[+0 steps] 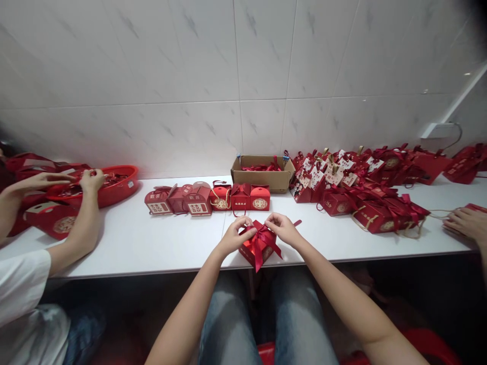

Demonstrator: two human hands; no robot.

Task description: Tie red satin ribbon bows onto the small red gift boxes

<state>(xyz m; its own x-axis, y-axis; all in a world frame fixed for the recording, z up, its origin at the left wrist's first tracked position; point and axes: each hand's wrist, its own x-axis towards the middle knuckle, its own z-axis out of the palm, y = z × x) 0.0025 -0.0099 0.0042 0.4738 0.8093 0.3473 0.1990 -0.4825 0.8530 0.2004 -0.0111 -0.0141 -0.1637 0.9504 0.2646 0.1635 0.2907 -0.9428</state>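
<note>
A small red gift box (249, 252) sits in front of me near the table's front edge, turned cornerwise. On its top lies a red ribbon bow (259, 243), its tails hanging down over the near side. My left hand (236, 236) pinches the bow's left loop between thumb and fingers. From the other side, my right hand (283, 228) closes its fingertips on the bow's right loop. A ribbon end sticks out beyond my right hand. The exact grip at the fingertips is small and partly hidden.
Behind stands a row of red gift boxes (200, 200) and a cardboard box (262, 180) of red ribbons. Many finished-looking red boxes (380, 213) crowd the right. At left, a co-worker's hands (91, 182) reach over a red basin (127, 190); another person's hand (466, 223) rests far right.
</note>
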